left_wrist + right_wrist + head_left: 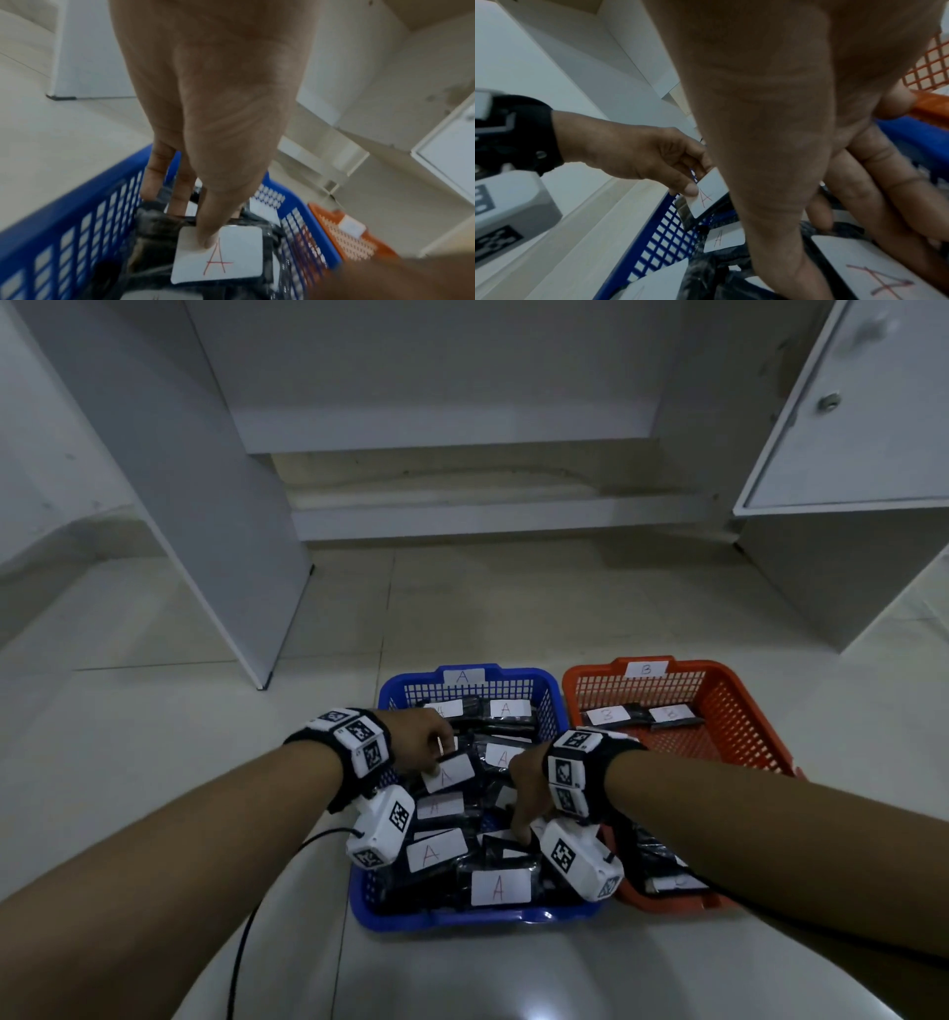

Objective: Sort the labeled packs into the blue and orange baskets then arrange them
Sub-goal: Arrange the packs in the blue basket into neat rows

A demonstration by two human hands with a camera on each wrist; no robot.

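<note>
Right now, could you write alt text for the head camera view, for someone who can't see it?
Two hands reach into a blue basket full of black packs labelled A; the left hand pinches one pack. An orange basket marked B sits beside it.

- The blue basket (552,695) under both hands looks like moulded plastic with lattice walls and a smooth, slightly shiny rim.
- The orange basket (729,706), just right of the right hand, has the same plastic lattice.
- The packs (506,886) below the hands are wrapped in black, crinkled, glossy film.
- Their labels (218,257) are matt white paper, with red pen strokes.
- The floor (154,701) left of the left hand is smooth, glossy tile.
- The cabinet panels (205,480) beyond the hands look matt, smooth white.
</note>
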